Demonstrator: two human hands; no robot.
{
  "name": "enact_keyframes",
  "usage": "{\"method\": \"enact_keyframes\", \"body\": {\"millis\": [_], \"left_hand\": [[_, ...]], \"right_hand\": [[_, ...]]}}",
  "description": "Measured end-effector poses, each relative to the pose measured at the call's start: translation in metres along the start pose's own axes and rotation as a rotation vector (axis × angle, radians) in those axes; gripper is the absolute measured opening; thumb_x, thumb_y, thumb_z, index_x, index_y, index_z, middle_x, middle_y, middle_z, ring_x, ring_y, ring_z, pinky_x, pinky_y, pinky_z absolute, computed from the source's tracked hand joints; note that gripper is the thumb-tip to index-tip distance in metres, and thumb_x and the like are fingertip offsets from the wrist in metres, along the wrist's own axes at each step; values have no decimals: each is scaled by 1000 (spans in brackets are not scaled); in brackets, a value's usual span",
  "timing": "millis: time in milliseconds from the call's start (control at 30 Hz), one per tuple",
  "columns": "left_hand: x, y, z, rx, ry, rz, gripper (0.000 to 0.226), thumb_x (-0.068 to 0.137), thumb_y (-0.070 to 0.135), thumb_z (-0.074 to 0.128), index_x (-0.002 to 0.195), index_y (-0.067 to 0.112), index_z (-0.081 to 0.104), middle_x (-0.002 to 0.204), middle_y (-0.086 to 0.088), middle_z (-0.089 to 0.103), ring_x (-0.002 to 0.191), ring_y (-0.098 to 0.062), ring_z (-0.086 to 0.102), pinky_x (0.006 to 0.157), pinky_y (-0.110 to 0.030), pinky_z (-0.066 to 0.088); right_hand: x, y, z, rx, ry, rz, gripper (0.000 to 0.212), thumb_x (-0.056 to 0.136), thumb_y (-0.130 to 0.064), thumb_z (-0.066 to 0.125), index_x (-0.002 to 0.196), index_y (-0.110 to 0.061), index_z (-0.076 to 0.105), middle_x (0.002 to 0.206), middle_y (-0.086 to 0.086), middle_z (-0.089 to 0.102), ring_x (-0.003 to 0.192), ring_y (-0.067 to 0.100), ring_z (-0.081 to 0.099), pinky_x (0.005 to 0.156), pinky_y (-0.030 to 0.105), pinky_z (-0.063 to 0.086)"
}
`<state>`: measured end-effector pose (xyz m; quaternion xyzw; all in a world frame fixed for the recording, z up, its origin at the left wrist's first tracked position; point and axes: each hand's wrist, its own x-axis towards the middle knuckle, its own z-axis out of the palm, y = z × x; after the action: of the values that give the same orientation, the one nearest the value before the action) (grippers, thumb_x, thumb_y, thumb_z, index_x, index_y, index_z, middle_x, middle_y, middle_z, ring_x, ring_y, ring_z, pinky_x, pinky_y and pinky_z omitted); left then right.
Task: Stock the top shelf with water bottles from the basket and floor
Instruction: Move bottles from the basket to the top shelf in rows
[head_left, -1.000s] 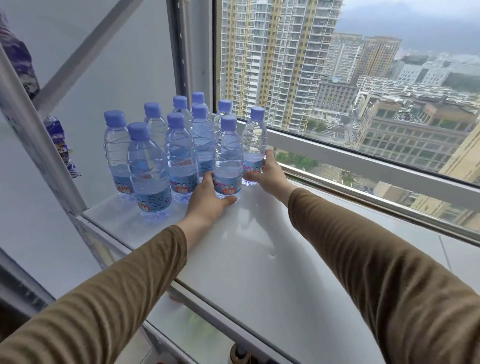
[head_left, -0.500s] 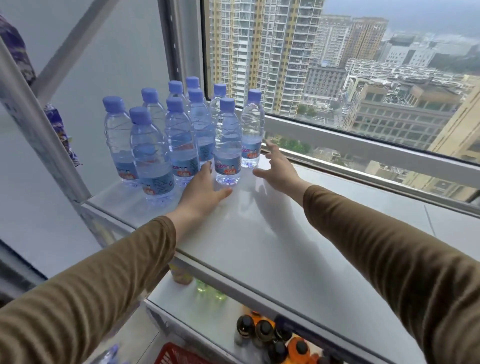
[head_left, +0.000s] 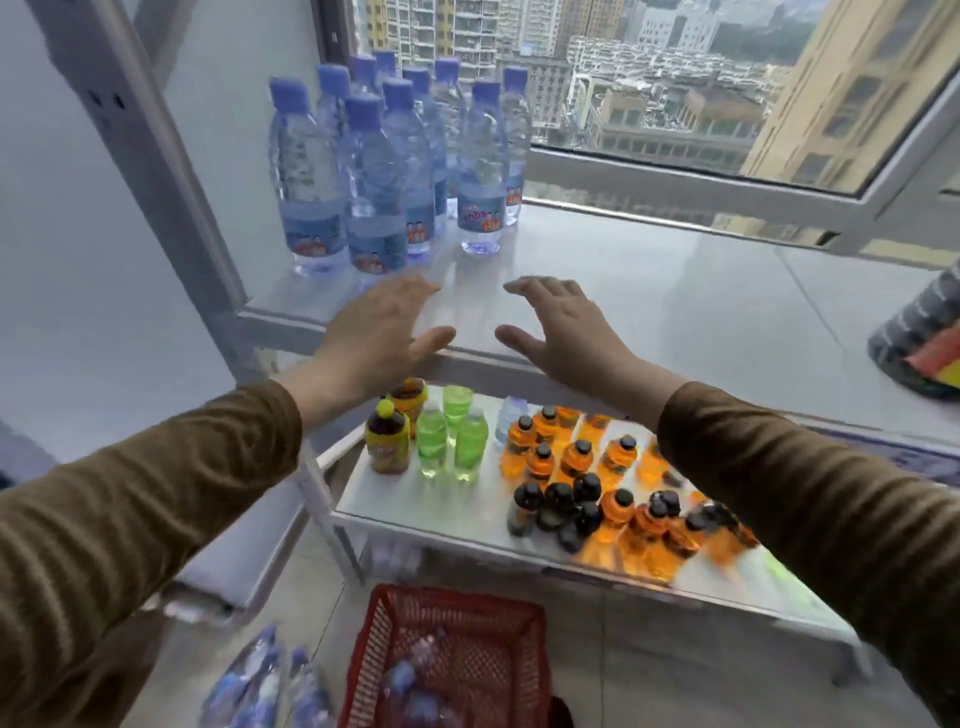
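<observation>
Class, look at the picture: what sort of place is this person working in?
Probably a mock shop display in a high-rise room: a metal shelf rack stocked with water bottles and orange drinks, a red shopping basket, tower blocks outside the window.

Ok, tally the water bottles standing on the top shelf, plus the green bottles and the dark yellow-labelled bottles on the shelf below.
Clear plastic water bottles with blue caps, top shelf: 10
Green plastic bottles, lower shelf: 3
Dark bottles with yellow labels, lower shelf: 2
Total: 15

white top shelf (head_left: 649, 291), clustered water bottles (head_left: 395, 171)
</observation>
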<state>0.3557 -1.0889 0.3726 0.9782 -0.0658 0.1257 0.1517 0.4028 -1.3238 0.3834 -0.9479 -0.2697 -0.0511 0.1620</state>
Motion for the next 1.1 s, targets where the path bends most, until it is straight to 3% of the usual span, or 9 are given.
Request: {"method": "enact_keyframes", "body": {"millis": [167, 267, 433, 600, 767, 900, 1100], "left_hand": [[-55, -17, -1, 110, 1, 168, 64, 93, 52, 52, 141, 10, 51, 144, -17, 52, 127, -39, 51, 107, -46, 38], [-86, -27, 8, 122, 42, 221, 64, 92, 52, 51, 142, 13, 48, 153, -14, 43, 141, -36, 40, 115, -49, 32], [-144, -50, 57, 88, -24, 290, 61, 96, 47, 51, 148, 17, 40, 165, -8, 25, 154, -29, 18, 122, -56, 16], [-200, -86, 129, 108, -216, 306, 65, 94, 53, 45, 147, 15, 43, 161, -11, 32, 151, -32, 27, 121, -54, 21], [-238, -128, 194, 38, -356, 278, 64, 90, 44, 62, 144, 14, 46, 157, -13, 39, 147, -34, 33, 119, -54, 27], [-263, -170, 259, -15, -515, 258, 65, 93, 40, 64, 147, 11, 44, 157, -15, 38, 147, -35, 33, 121, -50, 24], [-294, -215, 369, -95, -740, 179, 68, 95, 38, 63, 152, 12, 37, 159, -12, 34, 145, -31, 34, 119, -38, 24]], "right_hand": [[-60, -38, 23, -83, 69, -20, 70, 94, -61, 49, 147, -16, 55, 155, 11, 54, 142, 37, 47, 115, 52, 41], [-87, -45, 43, -133, 93, -53, 70, 94, -61, 41, 148, -20, 52, 160, 8, 48, 150, 35, 41, 120, 58, 34], [-128, -43, 99, -159, 120, -94, 60, 98, -52, 48, 149, -21, 51, 165, 7, 41, 156, 33, 32, 125, 61, 21], [-178, -42, 192, -108, -15, -3, 57, 99, -43, 62, 151, -22, 50, 167, 4, 39, 158, 31, 27, 127, 58, 12], [-202, -48, 277, -54, -172, 130, 58, 97, -37, 68, 150, -19, 51, 164, 8, 42, 154, 35, 35, 125, 56, 27], [-217, -57, 363, 72, -252, 391, 59, 98, -33, 67, 152, -16, 49, 161, 10, 45, 149, 34, 40, 123, 49, 35], [-248, -53, 513, 440, -320, 929, 55, 98, -28, 68, 147, -10, 52, 146, 18, 58, 138, 37, 50, 117, 43, 38]]}}
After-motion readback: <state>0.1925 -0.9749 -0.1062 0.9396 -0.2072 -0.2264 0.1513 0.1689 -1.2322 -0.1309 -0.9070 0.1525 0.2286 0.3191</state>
